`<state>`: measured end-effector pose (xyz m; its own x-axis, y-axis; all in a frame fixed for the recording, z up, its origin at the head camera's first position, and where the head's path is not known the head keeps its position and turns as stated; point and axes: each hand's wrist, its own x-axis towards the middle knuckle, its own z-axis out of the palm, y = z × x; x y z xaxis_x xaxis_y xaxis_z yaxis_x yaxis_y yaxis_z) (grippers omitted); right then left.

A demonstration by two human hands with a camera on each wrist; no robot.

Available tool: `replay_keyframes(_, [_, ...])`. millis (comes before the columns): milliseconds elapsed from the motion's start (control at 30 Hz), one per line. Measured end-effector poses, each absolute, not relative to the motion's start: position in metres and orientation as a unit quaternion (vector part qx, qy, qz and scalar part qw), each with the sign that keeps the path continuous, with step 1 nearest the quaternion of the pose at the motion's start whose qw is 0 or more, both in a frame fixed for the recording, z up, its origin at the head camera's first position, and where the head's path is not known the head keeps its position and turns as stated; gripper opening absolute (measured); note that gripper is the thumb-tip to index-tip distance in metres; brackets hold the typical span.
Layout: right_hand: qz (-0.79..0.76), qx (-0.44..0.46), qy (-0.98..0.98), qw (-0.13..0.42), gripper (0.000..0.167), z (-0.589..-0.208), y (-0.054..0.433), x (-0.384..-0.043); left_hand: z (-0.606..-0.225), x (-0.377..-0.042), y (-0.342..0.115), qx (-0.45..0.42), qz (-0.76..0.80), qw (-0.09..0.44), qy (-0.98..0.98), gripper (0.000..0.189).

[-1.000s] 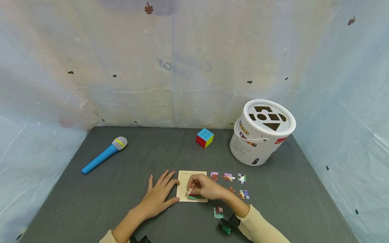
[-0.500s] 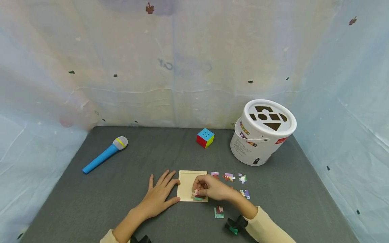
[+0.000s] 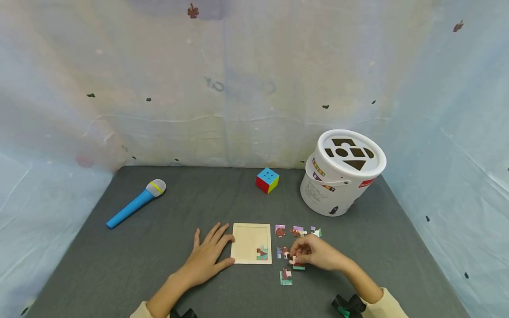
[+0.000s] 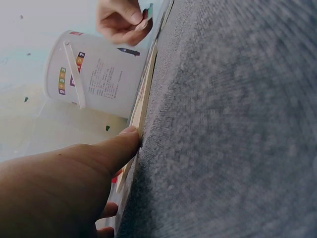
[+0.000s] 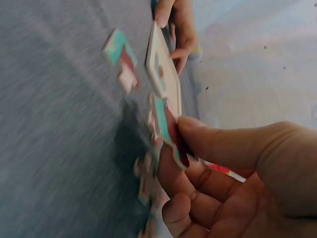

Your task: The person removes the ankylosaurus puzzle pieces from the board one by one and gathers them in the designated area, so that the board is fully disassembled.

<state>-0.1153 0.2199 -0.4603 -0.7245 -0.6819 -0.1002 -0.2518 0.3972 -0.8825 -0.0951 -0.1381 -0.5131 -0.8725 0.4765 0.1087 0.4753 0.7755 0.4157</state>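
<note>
My right hand (image 3: 318, 252) pinches a green and dark-red jigsaw piece (image 5: 171, 130) between thumb and fingers, raised over the grey table to the right of a shallow wooden puzzle tray (image 3: 246, 238). One jigsaw piece (image 3: 262, 253) lies in the tray's lower right corner; the rest of its base is bare. With fingers spread, my left hand (image 3: 208, 256) rests at the tray's left side, its thumb (image 4: 124, 141) and index finger touching the edge. Loose pieces lie right of the tray, among them a green one (image 3: 286, 277) nearest me and a purple one (image 3: 280, 230) farther off.
A white bucket (image 3: 326, 194) with shaped holes in its lid stands at the back right. A coloured puzzle cube (image 3: 268, 180) sits near the table's back edge. On the left lies a blue toy microphone (image 3: 135, 205). Pale sheeting surrounds the table.
My right hand has moved right, off the tray to above the loose pieces, with the jigsaw piece still pinched. The piece in the tray's corner now shows. The left hand has stayed put.
</note>
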Motion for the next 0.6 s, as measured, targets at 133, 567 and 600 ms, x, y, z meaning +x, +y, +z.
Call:
replay_keyframes(133, [-0.478, -0.292, 0.795, 0.234, 0.006, -0.463, 0.234, -0.11, -0.513, -0.095, -0.139, 0.25, 0.22, 0.0, 0.943, 0.047])
replay_keyframes(567, [-0.49, -0.27, 0.794, 0.238, 0.01, -0.473, 0.243, -0.096, -0.514, -0.095, -0.138, 0.247, 0.222, 0.004, 0.943, 0.047])
replay_keyframes(600, [-0.484, -0.269, 0.798, 0.237, 0.01, -0.472, 0.243, -0.095, -0.514, -0.096, -0.138, 0.247, 0.221, 0.004, 0.943, 0.047])
